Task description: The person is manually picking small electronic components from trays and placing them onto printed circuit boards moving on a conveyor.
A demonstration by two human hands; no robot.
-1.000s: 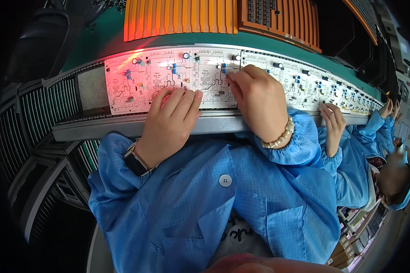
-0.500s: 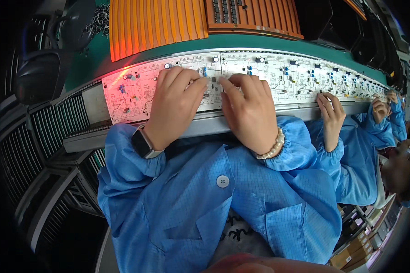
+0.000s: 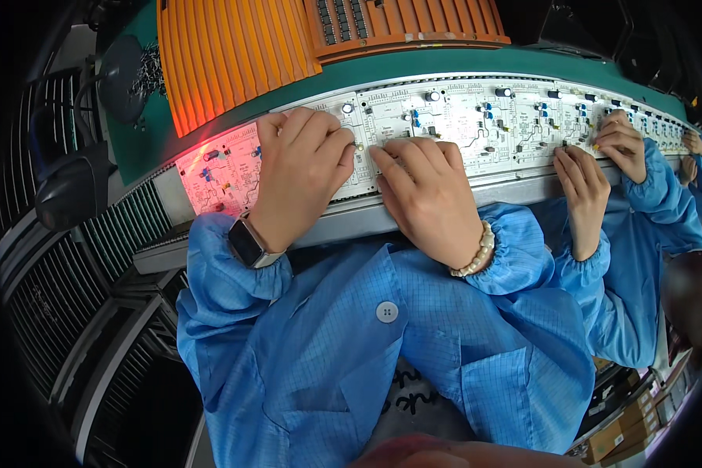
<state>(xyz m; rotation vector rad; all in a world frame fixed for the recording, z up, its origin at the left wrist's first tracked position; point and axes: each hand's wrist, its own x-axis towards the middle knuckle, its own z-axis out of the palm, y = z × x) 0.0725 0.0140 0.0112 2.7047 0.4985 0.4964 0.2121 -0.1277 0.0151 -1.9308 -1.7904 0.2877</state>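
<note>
A row of white circuit boards fitted with small parts lies in a metal rail before me. My left hand, wearing a watch, is over the boards with its fingers curled. Thumb and forefinger close together beside a board seam; whatever is between them is hidden. My right hand, with a beaded bracelet, rests its bent fingertips on the board just right of that seam. Its thumb stays apart from the forefinger, and no part shows between them.
Orange ribbed trays stand behind the boards, one with rows of black chips. A co-worker's hands work on the boards at my right. Loose small metal parts lie far left, near a dark rounded device.
My left hand has risen a little and its fingers curl more. My right fingertips have moved slightly nearer me. The co-worker's other hand now reaches over the boards. The view has shifted.
</note>
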